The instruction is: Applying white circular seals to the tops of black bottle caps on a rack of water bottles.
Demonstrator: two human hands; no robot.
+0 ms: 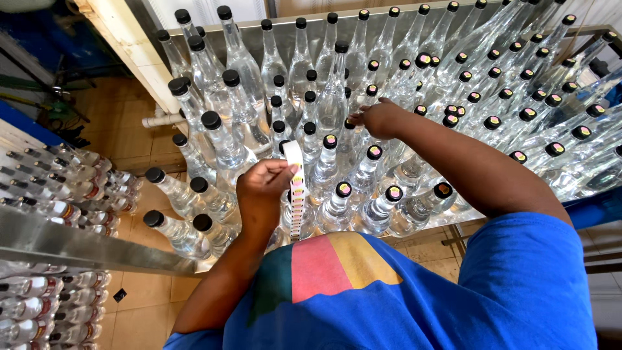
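A: Clear glass bottles crowd the metal table. Left hand?
B: Pinched shut on a sticker strip.
A: Right hand?
B: Fingertips on a cap, probably; grip unclear.

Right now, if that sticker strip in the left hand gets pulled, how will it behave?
Probably floppy: the strip hangs limp below the left hand and curls over above it. Likely very light, being thin backing paper. It could swing against the bottles nearby, though it should hardly move them.

Tan tiled floor, pale wooden post at upper left, white pipe at its foot — steel table, daylight glinting.
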